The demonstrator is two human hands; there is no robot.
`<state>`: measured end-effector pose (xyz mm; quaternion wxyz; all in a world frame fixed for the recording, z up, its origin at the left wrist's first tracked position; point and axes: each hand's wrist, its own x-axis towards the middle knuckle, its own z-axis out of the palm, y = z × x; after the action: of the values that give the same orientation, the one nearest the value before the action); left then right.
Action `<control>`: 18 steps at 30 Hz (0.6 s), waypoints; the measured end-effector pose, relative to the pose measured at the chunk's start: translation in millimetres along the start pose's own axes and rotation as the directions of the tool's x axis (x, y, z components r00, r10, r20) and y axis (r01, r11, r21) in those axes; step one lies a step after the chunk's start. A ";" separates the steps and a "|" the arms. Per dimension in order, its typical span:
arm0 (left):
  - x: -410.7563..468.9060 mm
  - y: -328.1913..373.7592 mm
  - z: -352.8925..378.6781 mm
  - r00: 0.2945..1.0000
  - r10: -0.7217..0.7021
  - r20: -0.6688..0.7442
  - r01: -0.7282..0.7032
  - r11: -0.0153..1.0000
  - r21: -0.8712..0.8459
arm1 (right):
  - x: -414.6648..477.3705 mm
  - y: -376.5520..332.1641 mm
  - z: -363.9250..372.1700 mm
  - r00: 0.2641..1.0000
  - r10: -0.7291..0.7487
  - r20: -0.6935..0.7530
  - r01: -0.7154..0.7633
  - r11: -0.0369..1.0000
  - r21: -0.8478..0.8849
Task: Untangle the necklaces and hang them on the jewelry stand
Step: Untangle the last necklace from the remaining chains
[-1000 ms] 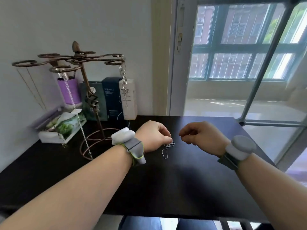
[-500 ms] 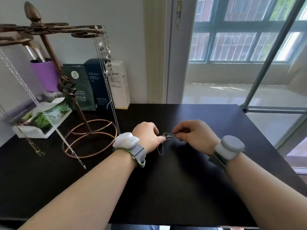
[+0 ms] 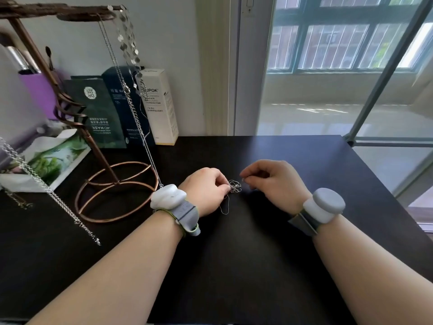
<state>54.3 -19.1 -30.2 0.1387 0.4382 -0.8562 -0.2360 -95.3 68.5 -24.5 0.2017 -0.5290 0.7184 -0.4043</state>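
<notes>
The black table [image 3: 257, 266] carries everything. On its left stands the copper jewelry stand [image 3: 103, 160], with a fine chain [image 3: 131, 99] and a heavier chain [image 3: 46, 191] already hanging from its arms. The left hand [image 3: 206, 191] and right hand [image 3: 276, 181] are both lowered near the table's middle, knuckles up and wrists bent inward so the fingertips face each other. Between them, on or just over the table, is the tangled necklace [image 3: 235, 186], a small knotted clump with a loose loop trailing toward the person. The left fingers [image 3: 226, 187] are curled and pinch the clump's near edge. The right fingers [image 3: 244, 180] are also curled tight and seem to nip a strand at its far edge, though the chain is too thin to be sure. The main risk is that pulling the hands straight apart would cinch the knot harder or snap so fine a link, so teasing loops loose looks safer. The left wristband [image 3: 168, 199] is also just beside the fine chain's lower end, and a sideways sweep could snag it and drag the stand.
</notes>
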 end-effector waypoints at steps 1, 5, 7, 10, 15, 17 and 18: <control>0.2 -1.4 -1.1 1.000 0.014 0.005 -0.014 0.999 -0.030 | -0.3 -0.1 0.2 1.000 -0.003 -0.007 0.003 1.000 0.011; -0.9 -2.2 -2.4 0.999 0.044 0.025 -0.031 0.927 -0.373 | -1.0 3.0 0.5 1.000 -0.002 -0.028 0.004 0.998 0.063; -2.4 -1.8 -1.7 0.999 0.035 0.019 -0.021 0.869 -0.495 | -1.2 4.1 -0.3 1.000 -0.004 -0.024 0.006 0.996 0.089; -3.4 0.7 0.4 0.999 0.035 0.002 -0.026 0.785 -0.619 | -0.8 6.1 -1.1 1.000 0.005 -0.002 -0.005 0.992 0.125; -5.5 11.2 -4.3 0.998 0.065 0.006 -0.039 0.666 -0.745 | 0.9 4.5 -2.4 0.996 -0.008 0.085 -0.001 0.995 0.103; -6.1 14.7 -7.9 0.997 0.071 0.022 -0.025 0.605 -0.796 | 4.4 3.4 -1.6 0.988 -0.020 0.150 0.018 1.000 0.011; -6.0 15.7 -9.4 0.997 0.067 0.033 -0.011 0.567 -0.824 | 5.9 3.3 -0.4 0.983 -0.025 0.179 0.035 0.998 -0.050</control>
<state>51.2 -9.0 -14.1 0.3059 0.2969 -0.6615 -0.6169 -99.7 63.5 -26.0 0.2450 -0.5790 0.6997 -0.3392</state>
